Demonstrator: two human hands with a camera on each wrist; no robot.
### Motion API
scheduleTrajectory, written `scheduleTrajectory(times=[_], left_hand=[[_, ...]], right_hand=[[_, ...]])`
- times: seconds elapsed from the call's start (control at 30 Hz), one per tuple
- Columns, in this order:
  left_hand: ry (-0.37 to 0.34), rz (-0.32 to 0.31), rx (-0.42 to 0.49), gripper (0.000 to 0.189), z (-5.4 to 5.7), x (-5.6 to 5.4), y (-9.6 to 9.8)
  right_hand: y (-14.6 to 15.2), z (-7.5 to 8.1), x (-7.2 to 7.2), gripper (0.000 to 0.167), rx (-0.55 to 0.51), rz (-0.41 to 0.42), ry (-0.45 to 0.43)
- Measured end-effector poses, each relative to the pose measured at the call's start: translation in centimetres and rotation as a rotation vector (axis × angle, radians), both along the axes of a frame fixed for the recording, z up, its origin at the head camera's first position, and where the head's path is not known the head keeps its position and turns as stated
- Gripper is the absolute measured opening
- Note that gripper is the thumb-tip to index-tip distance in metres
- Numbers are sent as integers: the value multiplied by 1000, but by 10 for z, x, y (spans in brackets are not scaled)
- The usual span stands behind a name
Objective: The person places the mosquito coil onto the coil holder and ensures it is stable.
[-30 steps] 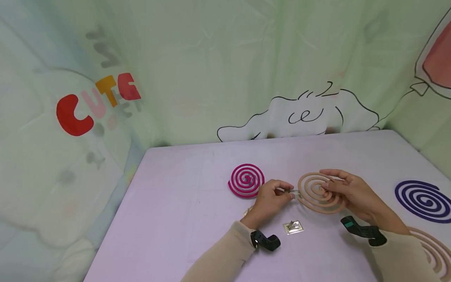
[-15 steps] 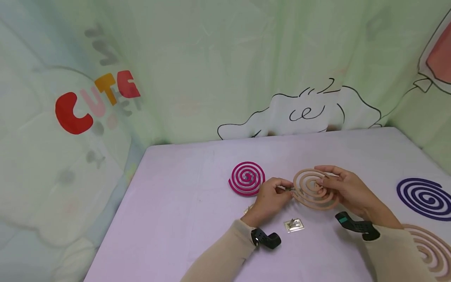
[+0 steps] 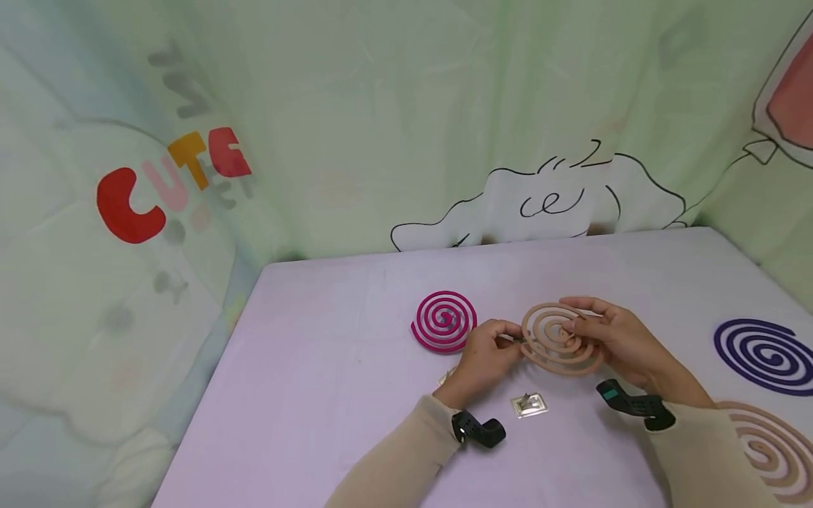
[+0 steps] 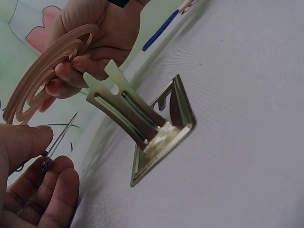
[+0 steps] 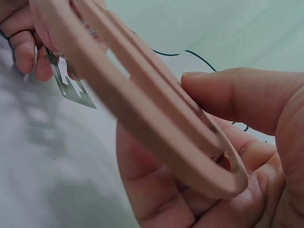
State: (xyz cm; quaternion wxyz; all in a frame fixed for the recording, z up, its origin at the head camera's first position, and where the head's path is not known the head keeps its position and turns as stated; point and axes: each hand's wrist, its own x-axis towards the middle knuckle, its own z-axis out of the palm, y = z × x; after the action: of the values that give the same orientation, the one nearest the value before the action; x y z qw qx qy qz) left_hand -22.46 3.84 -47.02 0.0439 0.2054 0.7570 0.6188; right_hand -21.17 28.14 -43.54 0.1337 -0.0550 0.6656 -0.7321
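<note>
My right hand grips a tan mosquito coil by its right side, thumb on the upper face and fingers beneath, holding it tilted above the table. My left hand pinches a thin metal coil stand between thumb and fingers. The stand's tip is close to the coil's left edge and overlaps it in the head view. Below the hands, a second metal stand lies on the table with its forked tab bent up. Part of another stand shows behind my left wrist.
A magenta coil lies left of the hands. On the right are a dark blue coil and, partly behind the right sleeve, another tan coil. The pale cloth-covered table ends at a printed curtain.
My right hand has moved left with the tan coil, bringing its edge closer to the stand in my left hand. The left hand has hardly moved.
</note>
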Motion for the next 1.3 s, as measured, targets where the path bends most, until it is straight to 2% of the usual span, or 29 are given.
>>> scheduleTrajectory(times=[0.37, 0.8, 1.3], left_hand=[[-7, -4, 1, 20, -1, 0, 1], [32, -6, -6, 20, -6, 0, 0], [167, 29, -85, 16, -1, -3, 2]], right_hand=[[-7, -1, 0, 29, -4, -4, -18], [-15, -1, 3, 35, -11, -7, -26], [-20, 1, 1, 37, -40, 12, -25]])
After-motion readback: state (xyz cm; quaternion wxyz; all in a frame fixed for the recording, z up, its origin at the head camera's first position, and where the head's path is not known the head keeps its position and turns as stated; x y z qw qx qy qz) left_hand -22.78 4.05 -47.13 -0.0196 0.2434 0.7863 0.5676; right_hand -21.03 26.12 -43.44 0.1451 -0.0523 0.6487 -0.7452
